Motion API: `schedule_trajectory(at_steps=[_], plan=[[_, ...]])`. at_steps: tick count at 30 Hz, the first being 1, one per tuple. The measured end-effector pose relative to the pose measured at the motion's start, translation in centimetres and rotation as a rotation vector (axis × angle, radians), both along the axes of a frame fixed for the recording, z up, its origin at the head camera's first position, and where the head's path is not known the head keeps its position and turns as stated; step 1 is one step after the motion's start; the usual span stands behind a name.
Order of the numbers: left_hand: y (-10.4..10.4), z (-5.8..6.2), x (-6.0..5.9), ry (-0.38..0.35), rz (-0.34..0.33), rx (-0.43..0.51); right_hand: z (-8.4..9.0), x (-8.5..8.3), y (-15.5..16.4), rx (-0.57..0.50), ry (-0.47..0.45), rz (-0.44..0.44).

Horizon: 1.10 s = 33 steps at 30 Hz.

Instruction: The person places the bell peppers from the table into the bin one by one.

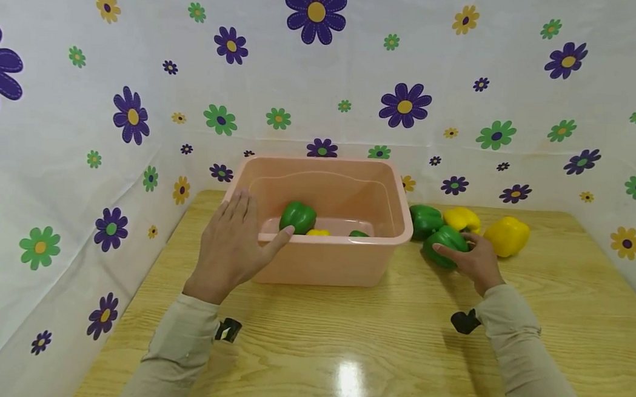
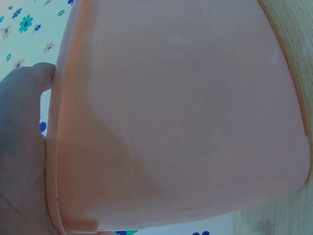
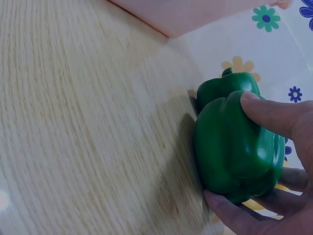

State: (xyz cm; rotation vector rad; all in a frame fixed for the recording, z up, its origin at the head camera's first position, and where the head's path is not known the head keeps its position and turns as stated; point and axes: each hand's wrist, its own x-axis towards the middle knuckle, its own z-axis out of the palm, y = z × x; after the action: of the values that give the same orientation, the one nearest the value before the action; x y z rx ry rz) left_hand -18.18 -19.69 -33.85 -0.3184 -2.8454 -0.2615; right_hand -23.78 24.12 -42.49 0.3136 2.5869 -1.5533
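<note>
A pink plastic bin [image 1: 325, 263] stands on the table, and my left hand [image 1: 230, 235] rests on its left front rim with straight fingers and the thumb spread. The left wrist view shows that hand [image 2: 24, 147] along the rim, beside the bin wall [image 2: 195, 107]. To the right of the bin, my right hand [image 1: 475, 260] grips a green bell pepper [image 1: 443, 245], thumb on one side and fingers round the other. In the right wrist view this green bell pepper [image 3: 234, 147] appears close to the tabletop. Inside the bin sits another green bell pepper [image 1: 297, 217].
Behind the held pepper lie a green bell pepper [image 1: 424, 222] and a yellow bell pepper [image 1: 461, 219]. Another yellow bell pepper [image 1: 507, 237] stands right of my right hand. Deeper in the bin, yellow [image 1: 318, 232] and green pieces show partly. A flowered cloth [image 1: 347, 73] hangs behind the wooden table [image 1: 309, 344].
</note>
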Motion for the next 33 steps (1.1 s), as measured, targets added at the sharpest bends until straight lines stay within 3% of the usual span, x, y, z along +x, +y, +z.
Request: schedule_trajectory(at_steps=[10, 24, 33], plan=[[0.0, 0.0, 0.1, 0.015, -0.005, 0.009, 0.3, 0.3, -0.3, -0.002, 0.005, -0.021], [-0.1, 0.0, 0.0, 0.020, -0.007, 0.012, 1.2, 0.5, -0.2, -0.098, -0.018, -0.062], [-0.1, 0.0, 0.1, 0.023, -0.007, 0.020, 2.6, 0.7, -0.2, -0.193, 0.060, -0.091]])
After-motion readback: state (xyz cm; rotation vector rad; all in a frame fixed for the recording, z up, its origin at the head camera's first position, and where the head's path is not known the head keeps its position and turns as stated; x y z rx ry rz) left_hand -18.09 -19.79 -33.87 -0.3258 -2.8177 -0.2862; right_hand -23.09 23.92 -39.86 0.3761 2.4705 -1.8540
